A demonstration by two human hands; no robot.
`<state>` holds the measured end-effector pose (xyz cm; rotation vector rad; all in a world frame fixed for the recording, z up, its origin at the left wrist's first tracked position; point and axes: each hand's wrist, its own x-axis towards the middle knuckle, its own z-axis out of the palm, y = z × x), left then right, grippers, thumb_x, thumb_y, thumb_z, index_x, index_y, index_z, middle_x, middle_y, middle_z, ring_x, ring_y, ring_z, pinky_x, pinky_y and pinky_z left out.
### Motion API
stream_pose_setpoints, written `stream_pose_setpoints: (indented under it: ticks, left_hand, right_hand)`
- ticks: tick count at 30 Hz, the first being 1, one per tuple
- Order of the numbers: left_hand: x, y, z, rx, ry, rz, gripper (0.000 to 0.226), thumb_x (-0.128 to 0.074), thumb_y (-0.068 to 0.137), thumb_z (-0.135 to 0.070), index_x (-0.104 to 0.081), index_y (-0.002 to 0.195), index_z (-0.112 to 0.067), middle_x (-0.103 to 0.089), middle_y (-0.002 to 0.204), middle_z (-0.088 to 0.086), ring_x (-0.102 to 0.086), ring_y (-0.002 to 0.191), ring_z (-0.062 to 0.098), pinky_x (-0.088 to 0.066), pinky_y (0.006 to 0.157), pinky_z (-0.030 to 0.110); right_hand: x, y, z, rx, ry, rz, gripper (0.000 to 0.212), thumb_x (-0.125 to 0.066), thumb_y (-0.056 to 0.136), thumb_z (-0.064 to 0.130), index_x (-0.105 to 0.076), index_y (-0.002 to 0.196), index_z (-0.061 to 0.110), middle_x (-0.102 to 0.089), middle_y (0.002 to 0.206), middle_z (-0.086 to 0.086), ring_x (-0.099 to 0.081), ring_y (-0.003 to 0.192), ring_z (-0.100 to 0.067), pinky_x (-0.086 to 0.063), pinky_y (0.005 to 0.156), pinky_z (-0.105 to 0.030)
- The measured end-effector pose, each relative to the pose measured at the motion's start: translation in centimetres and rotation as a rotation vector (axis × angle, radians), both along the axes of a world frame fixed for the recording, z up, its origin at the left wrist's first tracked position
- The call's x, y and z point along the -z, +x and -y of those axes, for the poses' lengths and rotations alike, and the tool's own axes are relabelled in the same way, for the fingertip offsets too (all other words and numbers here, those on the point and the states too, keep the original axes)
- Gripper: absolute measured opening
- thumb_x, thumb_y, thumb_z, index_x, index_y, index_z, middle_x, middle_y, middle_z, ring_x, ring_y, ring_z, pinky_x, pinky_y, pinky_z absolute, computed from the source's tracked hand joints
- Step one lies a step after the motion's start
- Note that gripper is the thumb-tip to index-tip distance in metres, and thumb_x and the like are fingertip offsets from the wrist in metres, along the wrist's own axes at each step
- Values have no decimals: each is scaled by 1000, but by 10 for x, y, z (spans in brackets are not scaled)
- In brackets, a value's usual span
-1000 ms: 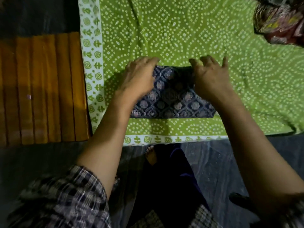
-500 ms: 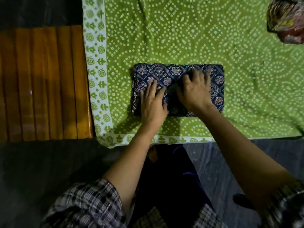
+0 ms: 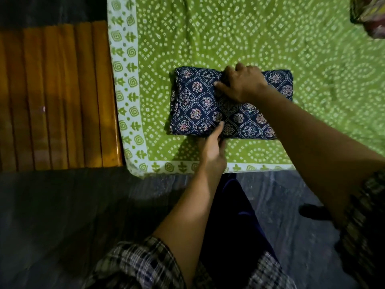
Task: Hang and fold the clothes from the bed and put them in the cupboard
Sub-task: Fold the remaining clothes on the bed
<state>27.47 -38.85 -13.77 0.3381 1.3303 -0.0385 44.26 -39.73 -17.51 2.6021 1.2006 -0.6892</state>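
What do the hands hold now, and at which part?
The folded navy cloth. The right hand grips the middle of its far edge; the left hand meets the middle of its near edge, a grip there cannot be told.
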Motion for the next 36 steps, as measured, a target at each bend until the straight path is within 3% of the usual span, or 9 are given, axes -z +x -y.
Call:
stream_pose_setpoints:
  ticks: [9, 13, 17, 21, 23, 26, 29, 32, 36]
  left_hand:
    - [-43, -14, -5, 274, 115, 32, 33, -61, 86, -15, -59, 118, -9, -47, 100, -8, -41, 94, 11, -31, 94, 29]
    - [-88, -31, -6, 368, 117, 173, 7, -56, 85, -11, -60, 80, -14, -68, 60, -4, -55, 75, 16, -44, 73, 27]
    - [-155, -34, 10, 535, 295, 280, 9, -61, 76, -23, -58, 79, -15, -67, 74, -4, -57, 72, 11, -40, 66, 21]
    - [-227, -27, 32, 572, 325, 527, 25, -64, 56, -18, -54, 78, -12, -63, 58, -2, -60, 54, 14, -49, 54, 18]
    - [-265, -18, 47, 542, 342, 628, 9, -56, 65, -14, -53, 72, -9, -62, 51, -1, -59, 45, 13, -49, 47, 17]
    - [-315, 2, 77, 641, 346, 705, 8, -49, 81, -10, -55, 78, -6, -65, 57, 3, -60, 48, 15, -52, 50, 19]
    - [-346, 19, 116, 777, 383, 653, 12, -49, 88, -14, -58, 81, -10, -66, 56, 1, -61, 49, 14, -49, 52, 19]
    - [-352, 30, 169, 856, 327, 616, 10, -58, 83, -14, -66, 79, -10, -69, 70, 7, -63, 62, 19, -51, 67, 26]
    - [-357, 51, 260, 948, 340, 608, 42, -67, 75, -3, -55, 115, 0, -68, 79, 12, -66, 60, 22, -55, 54, 31]
  right_hand:
    - [-49, -33, 58, 646, 320, -713, 48, -48, 93, 49, -60, 80, 4, -57, 69, -6, -50, 60, -18, -39, 48, -20]
    - [-102, -67, 100, 1009, 674, -966, 46, -34, 98, 50, -61, 108, 13, -61, 93, 2, -53, 77, -10, -42, 67, -20]
    - [-165, -94, 134, 1351, 929, -1263, 52, -26, 96, 55, -56, 119, 18, -73, 93, -1, -71, 79, -14, -56, 62, -23]
    - [-258, -109, 180, 1465, 1163, -1109, 55, -34, 98, 45, -45, 134, 5, -74, 95, -2, -70, 86, -14, -52, 69, -18]
    - [-306, -111, 210, 1473, 1357, -854, 42, -34, 102, 18, -39, 137, -3, -66, 118, -7, -61, 111, -17, -47, 56, -8]
    - [-361, -114, 251, 1353, 1418, -762, 42, -33, 99, 12, -35, 139, -1, -42, 142, -11, -40, 133, -22, -42, 78, -14]
    - [-391, -114, 293, 1236, 1292, -840, 30, -41, 97, 23, -51, 125, 19, -58, 113, 9, -58, 95, 2, -40, 67, -2]
    - [-399, -115, 355, 1147, 1153, -861, 23, -55, 87, 42, -69, 100, 30, -66, 118, 7, -55, 116, -4, -31, 109, -22]
    - [-419, -107, 445, 1292, 1138, -912, 20, -64, 83, 33, -71, 94, 18, -74, 76, 3, -69, 68, -10, -54, 71, -18]
